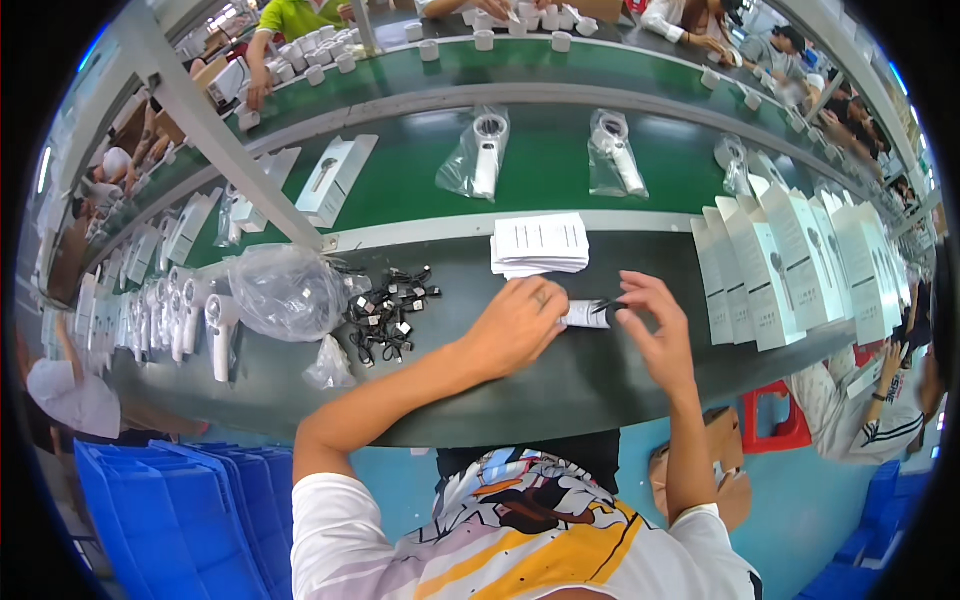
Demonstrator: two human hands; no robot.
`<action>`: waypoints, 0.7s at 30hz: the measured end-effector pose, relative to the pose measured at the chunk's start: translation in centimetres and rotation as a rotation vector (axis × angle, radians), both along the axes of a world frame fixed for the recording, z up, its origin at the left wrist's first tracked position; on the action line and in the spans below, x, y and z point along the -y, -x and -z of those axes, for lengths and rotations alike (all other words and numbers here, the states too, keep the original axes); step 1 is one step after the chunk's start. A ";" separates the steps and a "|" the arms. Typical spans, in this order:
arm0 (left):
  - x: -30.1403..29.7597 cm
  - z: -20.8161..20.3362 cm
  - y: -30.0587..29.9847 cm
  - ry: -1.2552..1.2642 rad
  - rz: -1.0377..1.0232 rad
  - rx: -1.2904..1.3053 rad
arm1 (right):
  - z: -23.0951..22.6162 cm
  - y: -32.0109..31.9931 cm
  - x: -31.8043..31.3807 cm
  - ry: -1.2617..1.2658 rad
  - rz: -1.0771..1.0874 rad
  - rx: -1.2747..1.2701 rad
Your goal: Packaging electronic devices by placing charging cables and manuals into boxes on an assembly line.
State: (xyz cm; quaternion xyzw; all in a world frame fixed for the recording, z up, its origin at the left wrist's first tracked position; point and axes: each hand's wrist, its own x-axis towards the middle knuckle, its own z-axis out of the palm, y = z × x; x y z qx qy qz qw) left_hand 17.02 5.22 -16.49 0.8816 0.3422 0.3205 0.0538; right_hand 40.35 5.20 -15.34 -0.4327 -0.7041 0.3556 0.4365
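Note:
Over the dark work table, my left hand is closed on a small white folded leaflet with print on it, its fingers covering one end. A short black cable lies at the leaflet's right end. My right hand has its thumb and curled fingers around that cable; the exact grip is partly hidden. Just beyond my hands sits a stack of white printed leaflets. Left of my left forearm lies a loose pile of black cables with pale connectors.
A clear plastic bag and round-headed white handheld devices stand at left. White boxes line the right. Bagged devices lie on the green conveyor behind a metal rail. Blue crates flank me; co-workers sit around.

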 end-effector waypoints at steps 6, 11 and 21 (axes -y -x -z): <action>1.5 4.2 -1.5 0.159 -0.005 -0.042 | 4.1 -0.1 0.9 -0.192 -0.038 0.396; 1.4 3.8 -1.3 0.247 0.050 -0.067 | 5.2 -0.5 1.8 -0.146 -0.080 0.337; -10.0 -12.8 -18.0 0.282 0.416 0.414 | 7.8 -0.6 4.5 0.016 0.198 0.061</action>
